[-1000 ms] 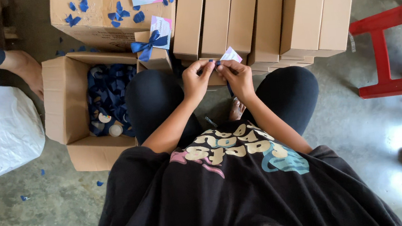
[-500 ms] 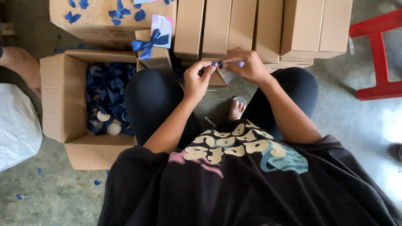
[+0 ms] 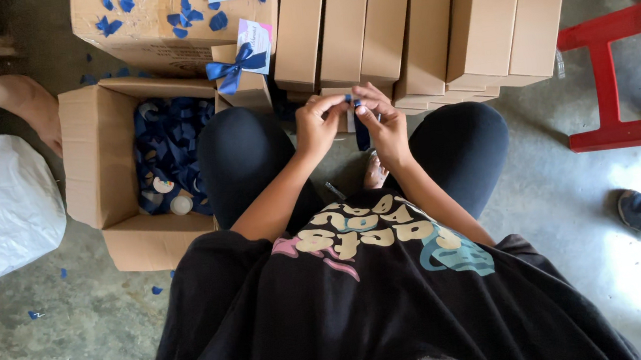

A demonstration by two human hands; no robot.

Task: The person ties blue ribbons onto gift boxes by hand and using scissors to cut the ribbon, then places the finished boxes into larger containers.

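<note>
A short strip of dark blue ribbon [image 3: 361,124] sits pinched between both hands above the lap — left hand [image 3: 320,127] and right hand [image 3: 385,127] both closed on it, seemingly mid-tie; the next move calls for fine fingertip work. Far behind stand upright tan cardboard boxes [image 3: 399,21]; left, an open carton of blue scraps [image 3: 100,159].

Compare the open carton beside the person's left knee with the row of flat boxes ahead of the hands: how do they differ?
The open carton has its flaps spread and holds blue ribbon scraps; the flat boxes are closed, contents hidden. The open carton is deep and stands alone; the flat boxes are slim and packed side by side. Both are plain brown cardboard on the concrete floor.
</note>
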